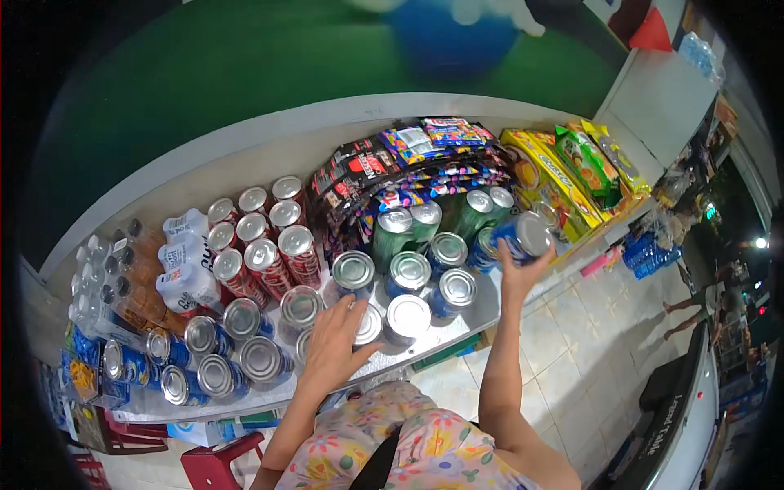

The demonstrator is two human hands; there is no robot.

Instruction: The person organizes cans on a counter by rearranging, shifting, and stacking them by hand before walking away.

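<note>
My right hand (pixel 527 265) grips a blue can (pixel 531 235), tilted, near the right end of the rows of cans. My left hand (pixel 333 336) lies over the cans at the shelf's front edge, fingers extended and resting against a silver-topped can (pixel 369 325); its thumb points right. Between the hands stand more silver-topped cans, among them one at the front (pixel 408 318) and a blue one (pixel 454 292). Green cans (pixel 394 233) stand behind them. Left of my left hand are several blue cans (pixel 265 359).
Red cans (pixel 265 263), a wrapped white pack (pixel 186 261) and bottles (pixel 135 282) fill the left. Snack packets (pixel 367 167) and yellow boxes (pixel 555 184) stand behind. A red stool (pixel 219 467) is below the metal shelf (pixel 441 343). A person's legs (pixel 686 314) show far right.
</note>
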